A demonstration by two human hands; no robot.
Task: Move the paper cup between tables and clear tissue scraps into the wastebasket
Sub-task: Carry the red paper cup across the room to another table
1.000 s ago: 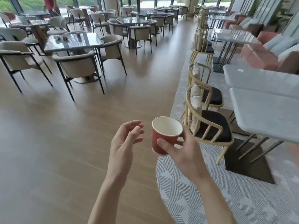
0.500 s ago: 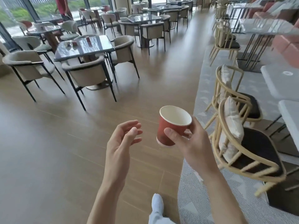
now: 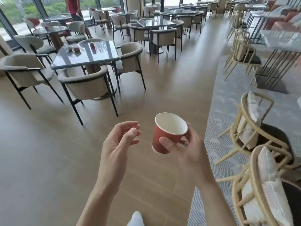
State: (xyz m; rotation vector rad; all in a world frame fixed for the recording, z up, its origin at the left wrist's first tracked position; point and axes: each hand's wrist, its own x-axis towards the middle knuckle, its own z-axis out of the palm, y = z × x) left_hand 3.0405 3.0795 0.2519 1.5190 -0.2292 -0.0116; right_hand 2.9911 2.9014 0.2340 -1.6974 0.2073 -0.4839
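The right hand (image 3: 187, 154) holds a red paper cup (image 3: 167, 133) in the air above the wooden floor (image 3: 40, 152), at mid-frame. The thumb presses the near side of the cup wall, and the fingers curl round the far side, only partly visible. The cup stands nearly upright: its long axis runs from the base at lower left to the open mouth at upper right, tilted slightly, with the mouth facing up and toward the camera so that the white inner wall shows. No contents can be made out inside.

The left hand (image 3: 120, 142) floats just beside the cup, apart from it, palm turned inward, fingers loosely curled and holding nothing.

Ahead and to the left stands a square glass-topped table (image 3: 91, 54) ringed by beige padded chairs (image 3: 86, 84); small objects on its far corner are too blurred to identify. To the right, a grey patterned rug (image 3: 228, 103) carries pale wooden-framed chairs (image 3: 254, 128) with cushions. A white shoe tip (image 3: 136, 219) shows at the bottom edge. A person in red (image 3: 73, 7) stands by the far windows.
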